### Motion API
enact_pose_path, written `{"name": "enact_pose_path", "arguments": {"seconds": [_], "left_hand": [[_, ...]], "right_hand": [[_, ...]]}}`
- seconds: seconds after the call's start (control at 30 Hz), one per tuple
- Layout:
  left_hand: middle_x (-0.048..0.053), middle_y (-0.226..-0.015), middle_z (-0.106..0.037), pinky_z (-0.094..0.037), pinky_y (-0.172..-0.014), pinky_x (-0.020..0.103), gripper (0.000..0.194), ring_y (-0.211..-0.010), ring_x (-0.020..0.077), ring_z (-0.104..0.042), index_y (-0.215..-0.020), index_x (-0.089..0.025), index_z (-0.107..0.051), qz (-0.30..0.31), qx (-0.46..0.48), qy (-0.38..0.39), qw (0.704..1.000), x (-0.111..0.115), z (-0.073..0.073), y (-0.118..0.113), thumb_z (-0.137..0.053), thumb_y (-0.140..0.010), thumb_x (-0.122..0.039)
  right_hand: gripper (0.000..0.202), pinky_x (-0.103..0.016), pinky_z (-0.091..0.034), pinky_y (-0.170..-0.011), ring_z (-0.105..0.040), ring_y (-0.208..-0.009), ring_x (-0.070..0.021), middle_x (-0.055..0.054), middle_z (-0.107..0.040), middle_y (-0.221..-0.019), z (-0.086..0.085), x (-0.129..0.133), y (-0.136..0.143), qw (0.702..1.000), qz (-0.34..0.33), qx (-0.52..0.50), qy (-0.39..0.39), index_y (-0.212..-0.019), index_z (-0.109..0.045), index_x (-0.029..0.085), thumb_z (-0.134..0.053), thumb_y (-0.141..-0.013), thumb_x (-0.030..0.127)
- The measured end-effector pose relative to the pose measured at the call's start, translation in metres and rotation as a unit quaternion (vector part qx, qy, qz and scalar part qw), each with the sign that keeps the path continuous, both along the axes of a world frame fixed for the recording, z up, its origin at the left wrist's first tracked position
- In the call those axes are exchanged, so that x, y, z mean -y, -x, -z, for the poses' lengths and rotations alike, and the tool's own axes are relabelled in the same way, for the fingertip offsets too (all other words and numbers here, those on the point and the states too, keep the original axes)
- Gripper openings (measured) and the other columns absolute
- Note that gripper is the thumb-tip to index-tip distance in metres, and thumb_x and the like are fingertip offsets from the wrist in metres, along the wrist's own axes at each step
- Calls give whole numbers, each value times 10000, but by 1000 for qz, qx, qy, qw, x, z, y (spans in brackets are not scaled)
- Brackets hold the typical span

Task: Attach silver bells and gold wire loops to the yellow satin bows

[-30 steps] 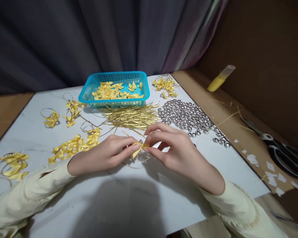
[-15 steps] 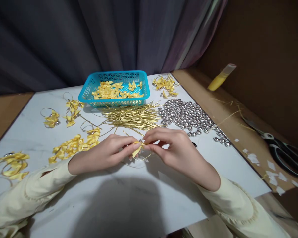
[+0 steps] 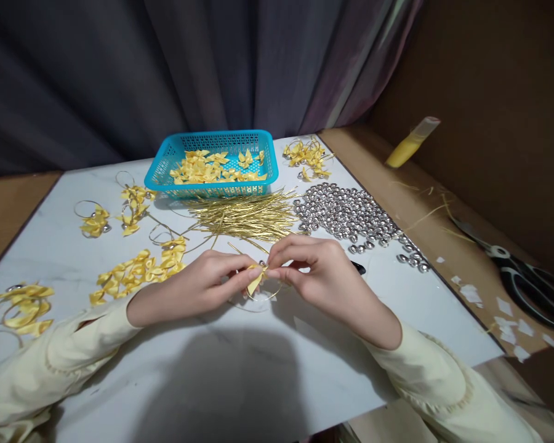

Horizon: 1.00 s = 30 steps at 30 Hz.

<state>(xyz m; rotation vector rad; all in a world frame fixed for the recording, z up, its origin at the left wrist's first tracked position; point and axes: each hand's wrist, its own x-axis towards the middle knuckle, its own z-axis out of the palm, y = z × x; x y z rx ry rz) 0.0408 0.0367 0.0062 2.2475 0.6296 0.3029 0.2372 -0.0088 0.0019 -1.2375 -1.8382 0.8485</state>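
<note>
A yellow ribbon bow (image 3: 255, 283) with a small silver bell at its top is pinched between my two hands, above the near middle of the table. My left hand (image 3: 215, 280) is closed on the bow's left side. With thumb and fingers together, my right hand (image 3: 311, 264) grips the right side, where a gold cord loops down below the bow. Just beyond my fingers lies a bundle of gold cords (image 3: 244, 215). Silver bells (image 3: 346, 212) are heaped to the right of it. The fingertips partly hide the bow's knot.
A blue basket (image 3: 211, 187) of yellow bows stands at the back. Loose bows (image 3: 136, 274) and looped bows (image 3: 25, 307) lie at left, more looped bows (image 3: 307, 157) at back right. Black scissors (image 3: 526, 283), paper scraps (image 3: 471, 294) and a yellow tube (image 3: 410, 144) are at right.
My right hand and forearm have shifted slightly left, showing more of a black object behind the wrist. Both hands keep hold of the bow.
</note>
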Motion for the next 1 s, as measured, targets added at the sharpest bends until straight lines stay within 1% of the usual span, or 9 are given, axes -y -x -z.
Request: {"name": "enact_pose_path", "arguments": {"seconds": [0.2,0.4,0.67,0.83,1.0], "left_hand": [[-56,-587,-540,-379,-581,129,323,-549,46,-515,-723,-147,-582,-12,-11,34,999,-1,1,-1,-383,-962,-235],[-51,-577,-575,-388,-565,125,354,-535,50,-519,-673,-159,-562,-27,-15,54,998,1,0,-4,-366,-957,-237],[-41,-581,-600,-415,-560,151,354,-528,70,-530,-659,-169,-562,-29,-6,48,998,2,-1,-5,-366,-947,-235],[-38,-585,-607,-416,-558,148,349,-528,70,-533,-667,-169,-564,-29,-6,56,998,2,0,-5,-367,-946,-239],[-37,-589,-610,-414,-578,143,356,-538,67,-534,-664,-165,-562,-28,-12,59,998,4,0,-4,-365,-951,-241]], "right_hand": [[183,-246,-479,-652,-616,-683,-120,-19,-666,-743,-2,0,0,999,4,0,34,-622,-674,150,-639,-718,-2],[184,-235,-471,-641,-609,-677,-112,-11,-667,-745,-2,0,0,999,6,2,48,-611,-670,149,-646,-704,-8],[175,-240,-468,-645,-602,-676,-110,-8,-654,-742,-3,-1,-1,998,8,-1,60,-600,-661,143,-649,-695,-3],[177,-238,-467,-633,-592,-663,-106,-4,-644,-738,-2,-1,-1,998,2,-16,58,-595,-645,153,-644,-699,10],[184,-241,-465,-642,-591,-661,-104,-7,-640,-741,0,-1,-1,998,-4,-11,60,-600,-654,145,-631,-692,-12]]}}
